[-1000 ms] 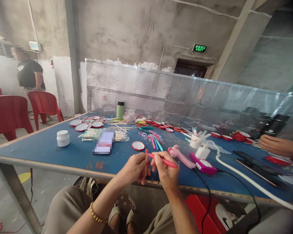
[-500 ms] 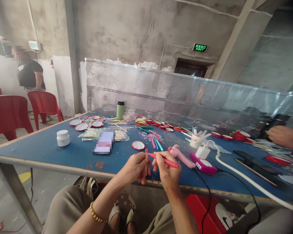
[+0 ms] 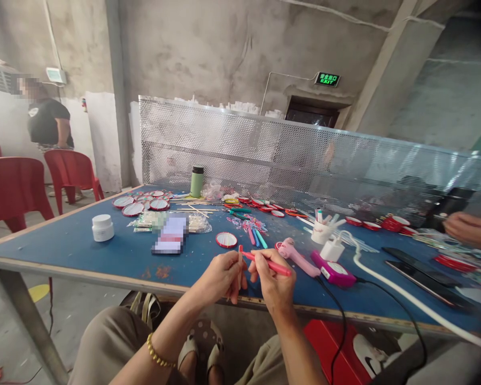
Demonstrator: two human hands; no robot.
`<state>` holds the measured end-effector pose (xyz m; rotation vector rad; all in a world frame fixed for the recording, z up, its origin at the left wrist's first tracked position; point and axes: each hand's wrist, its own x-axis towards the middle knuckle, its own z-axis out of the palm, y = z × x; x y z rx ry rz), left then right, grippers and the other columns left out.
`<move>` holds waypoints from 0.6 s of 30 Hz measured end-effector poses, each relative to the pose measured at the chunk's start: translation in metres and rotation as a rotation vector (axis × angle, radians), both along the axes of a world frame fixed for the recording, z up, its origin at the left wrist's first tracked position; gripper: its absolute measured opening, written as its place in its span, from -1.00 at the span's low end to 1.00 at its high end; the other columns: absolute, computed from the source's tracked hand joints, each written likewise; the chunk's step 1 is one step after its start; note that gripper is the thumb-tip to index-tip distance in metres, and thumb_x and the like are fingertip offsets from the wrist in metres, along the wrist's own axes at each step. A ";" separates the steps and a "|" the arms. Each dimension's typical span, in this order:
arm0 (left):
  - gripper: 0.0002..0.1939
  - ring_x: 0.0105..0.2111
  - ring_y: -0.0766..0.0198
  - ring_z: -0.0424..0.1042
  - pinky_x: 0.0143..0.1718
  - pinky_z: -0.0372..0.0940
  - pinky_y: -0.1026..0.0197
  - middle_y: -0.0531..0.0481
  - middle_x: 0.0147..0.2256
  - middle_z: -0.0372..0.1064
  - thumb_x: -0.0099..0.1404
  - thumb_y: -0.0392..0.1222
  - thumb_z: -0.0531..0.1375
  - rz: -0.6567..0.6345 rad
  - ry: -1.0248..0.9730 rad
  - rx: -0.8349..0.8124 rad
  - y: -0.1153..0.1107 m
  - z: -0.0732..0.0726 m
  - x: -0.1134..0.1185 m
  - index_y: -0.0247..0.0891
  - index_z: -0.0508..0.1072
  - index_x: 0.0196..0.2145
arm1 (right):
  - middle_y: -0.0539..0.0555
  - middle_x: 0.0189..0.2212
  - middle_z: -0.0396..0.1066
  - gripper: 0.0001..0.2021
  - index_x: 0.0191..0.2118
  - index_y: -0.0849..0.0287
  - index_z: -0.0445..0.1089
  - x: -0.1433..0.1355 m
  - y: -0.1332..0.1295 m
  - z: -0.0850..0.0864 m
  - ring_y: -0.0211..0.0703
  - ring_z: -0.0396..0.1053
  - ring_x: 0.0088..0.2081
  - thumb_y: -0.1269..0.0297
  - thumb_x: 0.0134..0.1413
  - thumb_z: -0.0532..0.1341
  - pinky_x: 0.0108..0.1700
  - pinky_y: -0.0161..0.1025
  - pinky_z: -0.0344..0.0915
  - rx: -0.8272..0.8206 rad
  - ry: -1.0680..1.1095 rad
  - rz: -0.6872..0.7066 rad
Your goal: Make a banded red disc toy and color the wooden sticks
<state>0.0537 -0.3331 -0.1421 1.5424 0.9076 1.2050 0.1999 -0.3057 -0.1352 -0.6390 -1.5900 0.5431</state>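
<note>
My left hand pinches a slim, pale wooden-looking stick that stands upright, red at its top end. In my right hand is a red pen, held in a writing grip with its narrow tip touching or very near the stick's upper end. Both hands are close together over the table's front edge. Just beyond them lies a round white disc with a red rim. Pink, blue and teal pen-like tools lie behind, beside a tangle of coloured strands.
On the blue table are a white jar, a phone, a green bottle, a pink handheld device, a purple box and a white cable. Another person's hand is at the right.
My hands, the stick and the pen keep almost the same pose. At the right, the other person's hand has shifted slightly right and down.
</note>
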 end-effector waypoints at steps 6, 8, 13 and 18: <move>-0.56 -0.78 0.41 0.26 -0.71 0.06 0.39 0.15 -0.69 0.28 0.44 0.19 0.03 0.000 0.003 -0.002 0.001 -0.001 0.000 -0.21 0.29 -0.41 | -0.08 -0.60 0.41 -0.78 -0.36 0.14 0.44 0.000 0.000 0.000 -0.34 0.32 -0.67 0.17 0.29 0.20 -0.61 -0.39 0.25 -0.010 -0.014 0.004; -0.57 -0.78 0.41 0.26 -0.71 0.05 0.39 0.15 -0.71 0.27 0.44 0.18 0.03 -0.002 0.003 0.000 0.001 -0.002 0.000 -0.21 0.28 -0.41 | -0.08 -0.60 0.41 -0.78 -0.36 0.14 0.44 0.000 0.000 0.000 -0.33 0.32 -0.67 0.17 0.29 0.20 -0.61 -0.39 0.25 -0.009 -0.016 0.007; -0.58 -0.77 0.42 0.27 -0.72 0.04 0.40 0.16 -0.69 0.28 0.45 0.16 0.03 -0.006 -0.003 0.003 0.000 -0.002 0.000 -0.22 0.29 -0.41 | -0.08 -0.61 0.41 -0.79 -0.36 0.15 0.44 0.000 -0.001 0.001 -0.33 0.33 -0.66 0.19 0.29 0.20 -0.60 -0.39 0.26 -0.004 -0.016 0.012; -0.56 -0.78 0.43 0.26 -0.72 0.05 0.40 0.14 -0.67 0.29 0.45 0.18 0.02 -0.005 -0.002 -0.002 0.000 -0.002 0.000 -0.23 0.30 -0.40 | -0.09 -0.61 0.39 -0.75 -0.39 0.15 0.40 0.000 0.000 -0.002 -0.35 0.30 -0.67 0.17 0.31 0.20 -0.61 -0.40 0.23 0.009 0.023 -0.017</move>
